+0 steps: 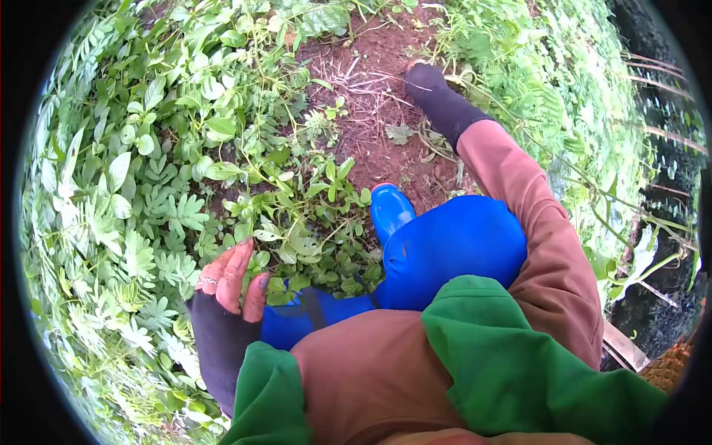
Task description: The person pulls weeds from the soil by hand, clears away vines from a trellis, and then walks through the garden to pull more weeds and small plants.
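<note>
My left hand (231,280), in a dark fingerless sleeve and with a ring on one finger, is at the lower left beside leafy green plants (285,241). Its fingers are apart and nothing shows between them. At the upper right, my right hand (417,68) reaches out over the reddish soil (363,141), close to some dry stalks (363,89). A dark sleeve covers most of it, only the fingertips show, and what they hold, if anything, is hidden.
A blue boot (391,211) stands on the soil below my blue-clad knee (460,245). Dense foliage (111,193) covers the left side. Long stems (593,185) and pale sticks (671,133) cross the right side near a dark area.
</note>
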Motion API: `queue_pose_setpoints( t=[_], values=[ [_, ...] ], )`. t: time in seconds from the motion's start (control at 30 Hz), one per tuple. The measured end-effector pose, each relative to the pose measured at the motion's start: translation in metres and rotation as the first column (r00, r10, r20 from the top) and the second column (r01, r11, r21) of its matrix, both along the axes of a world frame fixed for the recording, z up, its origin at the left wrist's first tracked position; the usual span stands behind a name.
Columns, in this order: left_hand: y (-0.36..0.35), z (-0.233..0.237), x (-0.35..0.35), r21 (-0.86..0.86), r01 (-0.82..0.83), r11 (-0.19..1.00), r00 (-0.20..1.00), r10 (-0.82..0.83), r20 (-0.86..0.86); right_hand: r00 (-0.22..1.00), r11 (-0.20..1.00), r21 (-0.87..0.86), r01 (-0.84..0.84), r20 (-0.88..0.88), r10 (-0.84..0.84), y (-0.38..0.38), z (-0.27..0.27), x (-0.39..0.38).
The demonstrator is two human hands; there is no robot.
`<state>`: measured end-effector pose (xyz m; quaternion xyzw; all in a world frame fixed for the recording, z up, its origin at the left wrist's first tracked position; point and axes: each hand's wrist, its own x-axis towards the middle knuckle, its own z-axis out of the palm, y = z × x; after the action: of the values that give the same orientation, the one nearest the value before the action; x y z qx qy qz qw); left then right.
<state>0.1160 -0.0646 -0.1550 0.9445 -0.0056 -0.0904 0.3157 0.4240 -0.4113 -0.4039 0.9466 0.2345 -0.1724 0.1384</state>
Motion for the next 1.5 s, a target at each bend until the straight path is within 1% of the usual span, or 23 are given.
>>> queue_pose_setpoints(
  t=[0.03,0.13,0.27,0.3,0.4,0.43,0.47,0.53,0.57,0.67,0.73,0.8,0.83,0.9,0.93,1.07,1.1,1.17,1.27,1.33,1.37,1.47,1.5],
  values=[
    [-0.004,0.004,0.001,0.01,-0.007,1.0,0.999,0.008,-0.043,0.993,0.996,-0.09,0.005,-0.113,-0.015,0.006,0.02,0.003],
    [-0.004,0.006,0.002,0.045,0.03,0.999,0.997,-0.027,-0.071,0.996,0.992,-0.113,0.062,-0.051,-0.068,0.001,0.011,0.012],
    [-0.005,0.002,0.005,0.02,0.048,0.999,0.998,-0.047,-0.044,0.953,0.954,0.074,0.292,0.061,-0.296,-0.028,-0.008,0.027],
    [-0.006,0.001,0.007,0.006,0.046,0.999,0.998,-0.046,-0.042,0.983,0.985,0.049,0.163,0.08,-0.166,-0.046,-0.024,0.037],
    [-0.01,0.001,0.013,0.03,0.054,0.998,0.996,-0.052,-0.067,0.962,0.98,0.188,0.069,0.247,-0.115,-0.052,-0.001,0.035],
    [-0.011,0.001,0.014,0.049,0.061,0.997,0.995,-0.057,-0.081,0.967,0.985,0.173,0.02,0.248,-0.063,-0.055,-0.016,0.041],
    [-0.012,0.001,0.016,0.046,0.052,0.998,0.994,-0.047,-0.098,0.946,0.945,0.296,0.141,0.242,-0.216,-0.057,-0.037,0.044],
    [-0.015,-0.002,0.018,0.043,0.027,0.999,0.991,-0.021,-0.13,0.851,0.779,0.523,0.345,0.176,-0.495,-0.045,-0.074,0.048],
    [-0.015,-0.004,0.019,0.062,0.029,0.998,0.991,-0.02,-0.133,0.826,0.751,0.465,0.469,0.073,-0.56,-0.025,-0.043,0.041],
    [-0.013,-0.009,0.021,0.104,0.028,0.994,0.986,-0.011,-0.165,0.913,0.897,0.231,0.376,0.071,-0.401,-0.025,-0.076,0.073],
    [-0.012,-0.009,0.021,0.094,0.02,0.995,0.975,0.002,-0.224,0.924,0.906,0.369,0.206,0.232,-0.304,-0.031,-0.094,0.076],
    [-0.009,-0.015,0.019,0.113,0.031,0.993,0.971,-0.004,-0.239,0.894,0.894,0.44,-0.085,0.43,-0.127,-0.041,-0.092,0.066],
    [-0.009,-0.016,0.019,0.12,0.038,0.992,0.97,-0.007,-0.243,0.846,0.864,0.494,-0.101,0.5,-0.187,-0.044,-0.099,0.066],
    [-0.011,-0.018,0.023,0.121,0.027,0.992,0.965,0.005,-0.26,0.806,0.724,0.643,0.252,0.274,-0.524,-0.06,-0.107,0.076],
    [-0.015,-0.015,0.026,0.118,0.015,0.993,0.961,0.019,-0.277,0.731,0.604,0.678,0.42,0.141,-0.667,-0.064,-0.102,0.075],
    [-0.016,-0.021,0.031,0.115,0.02,0.993,0.949,0.017,-0.315,0.795,0.729,0.556,0.4,0.185,-0.578,-0.061,-0.086,0.084],
    [-0.016,-0.023,0.032,0.122,0.027,0.992,0.947,0.013,-0.32,0.821,0.728,0.584,0.359,0.173,-0.544,-0.057,-0.083,0.09],
    [-0.018,-0.028,0.034,0.141,0.039,0.989,0.944,0.01,-0.331,0.887,0.815,0.51,0.276,0.191,-0.42,-0.045,-0.074,0.098],
    [-0.019,-0.034,0.034,0.19,0.051,0.98,0.95,0.011,-0.313,0.876,0.824,0.461,0.329,0.176,-0.449,-0.027,-0.071,0.11],
    [-0.019,-0.035,0.036,0.222,0.059,0.973,0.95,0.014,-0.313,0.847,0.78,0.498,0.38,0.153,-0.51,-0.046,-0.148,0.143],
    [-0.019,-0.036,0.037,0.232,0.063,0.971,0.949,0.014,-0.315,0.887,0.902,0.36,0.241,0.297,-0.355,-0.044,-0.128,0.139],
    [-0.018,-0.042,0.038,0.235,0.083,0.968,0.946,-0.002,-0.324,0.786,0.812,0.449,0.374,0.311,-0.534,-0.037,-0.097,0.121],
    [-0.019,-0.042,0.041,0.233,0.085,0.969,0.943,-0.003,-0.333,0.763,0.712,0.628,0.315,0.278,-0.583,-0.039,-0.095,0.12]
  ],
)
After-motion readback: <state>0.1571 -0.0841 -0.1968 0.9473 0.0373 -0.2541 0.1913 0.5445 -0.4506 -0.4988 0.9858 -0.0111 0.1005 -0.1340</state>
